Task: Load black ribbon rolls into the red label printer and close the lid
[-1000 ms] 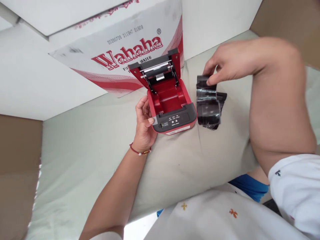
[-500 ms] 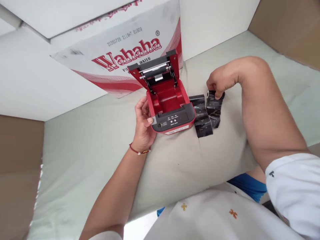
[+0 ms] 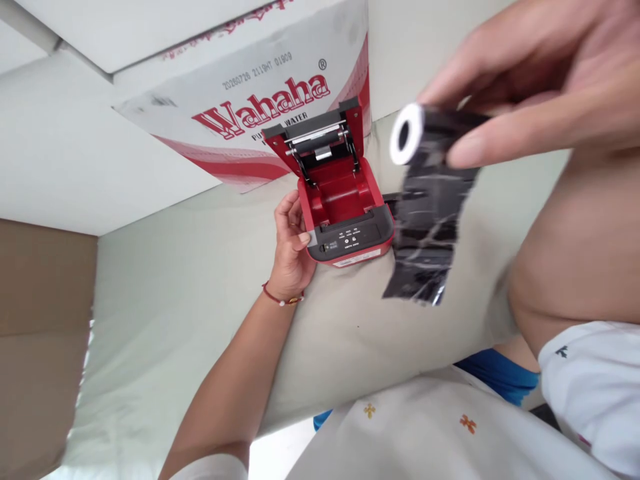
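A red and black label printer (image 3: 345,233) stands with its lid raised, and its red inner bay shows nothing in it. My left hand (image 3: 291,257) grips its left side, thumb on the front left corner and fingers round the back. Raised close to the camera, my right hand (image 3: 535,93) pinches a roll of black ribbon (image 3: 433,220) between thumb and fingers. The roll's white core ring faces left, and a creased, shiny length hangs down from it. Behind the hanging ribbon, a bit of another black strip (image 3: 390,198) shows beside the printer.
A white and red water carton (image 3: 220,147) stands right behind the raised lid. White boxes (image 3: 65,140) line the back, and brown cardboard (image 3: 45,333) closes the left side. A pale cloth (image 3: 200,280) covers the work surface.
My right hand has lifted one black ribbon roll off the cloth, up and toward the camera, so its white core shows. My left hand and the printer stay put.
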Motion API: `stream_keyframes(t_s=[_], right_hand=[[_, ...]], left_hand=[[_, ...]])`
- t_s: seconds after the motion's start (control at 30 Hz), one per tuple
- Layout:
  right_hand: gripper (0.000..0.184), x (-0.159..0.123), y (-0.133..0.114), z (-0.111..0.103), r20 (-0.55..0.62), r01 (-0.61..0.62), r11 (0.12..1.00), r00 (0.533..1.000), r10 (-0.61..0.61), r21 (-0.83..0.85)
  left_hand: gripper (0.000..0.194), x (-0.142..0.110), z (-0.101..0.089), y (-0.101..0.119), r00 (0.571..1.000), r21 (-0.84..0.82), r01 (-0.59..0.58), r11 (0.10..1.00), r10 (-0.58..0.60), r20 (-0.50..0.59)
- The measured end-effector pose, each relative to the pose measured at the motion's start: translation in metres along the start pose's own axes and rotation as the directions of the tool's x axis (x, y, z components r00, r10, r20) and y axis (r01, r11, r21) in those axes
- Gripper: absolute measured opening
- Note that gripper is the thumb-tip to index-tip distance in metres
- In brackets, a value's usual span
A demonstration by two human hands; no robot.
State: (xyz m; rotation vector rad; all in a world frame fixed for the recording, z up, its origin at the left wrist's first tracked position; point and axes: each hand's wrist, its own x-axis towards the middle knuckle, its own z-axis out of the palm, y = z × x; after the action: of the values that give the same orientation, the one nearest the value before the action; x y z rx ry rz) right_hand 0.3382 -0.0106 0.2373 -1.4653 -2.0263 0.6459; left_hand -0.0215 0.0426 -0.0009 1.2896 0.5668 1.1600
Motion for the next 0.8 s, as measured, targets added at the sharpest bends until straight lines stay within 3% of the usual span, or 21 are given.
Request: stream_keyframes(t_s=[0.03,0.07,0.17,0.27,0.47,0.57,0.67,0.8], right_hand=[[0.03,0.008,-0.012,0.014,0.102,0.141,0.987,0.986,-0.133,-0.075],[0.022,0.017,-0.022,0.028,0.165,0.175,0.975,0.974,-0.152,-0.139],[0.036,0.045,-0.035,0.072,0.228,0.053,0.974,0.974,-0.002,-0.218],[0.039,0.06,-0.026,0.106,0.236,0.067,0.969,0.972,-0.009,-0.238],[0.037,0.063,-0.006,0.139,0.127,-0.01,0.951,0.991,0.051,-0.31],[0.041,0.065,-0.005,0.143,0.114,-0.043,0.94,0.99,0.086,-0.337],[0.043,0.065,-0.003,0.145,0.118,-0.046,0.939,0.989,0.091,-0.341],[0.047,0.064,0.0,0.147,0.101,-0.037,0.94,0.992,0.076,-0.339]], left_hand=[[0.081,0.0,0.001,0.001,1.0,0.006,-0.005,1.0,0.005,-0.004],[0.08,-0.001,0.003,0.001,1.0,0.011,-0.008,1.0,0.008,-0.008],[0.08,-0.001,0.006,0.003,1.0,0.021,-0.02,1.0,0.02,-0.015],[0.082,0.0,0.006,0.002,0.999,0.021,-0.029,0.999,0.03,-0.025],[0.08,-0.001,0.012,-0.001,0.998,0.044,-0.037,0.998,0.039,-0.044],[0.069,-0.008,0.022,0.003,0.976,0.19,-0.148,0.971,0.175,-0.131],[0.065,-0.019,0.033,0.011,0.904,0.463,-0.304,0.833,0.406,-0.136],[0.049,-0.031,0.044,0.018,0.832,0.71,-0.437,0.552,0.548,0.086]])
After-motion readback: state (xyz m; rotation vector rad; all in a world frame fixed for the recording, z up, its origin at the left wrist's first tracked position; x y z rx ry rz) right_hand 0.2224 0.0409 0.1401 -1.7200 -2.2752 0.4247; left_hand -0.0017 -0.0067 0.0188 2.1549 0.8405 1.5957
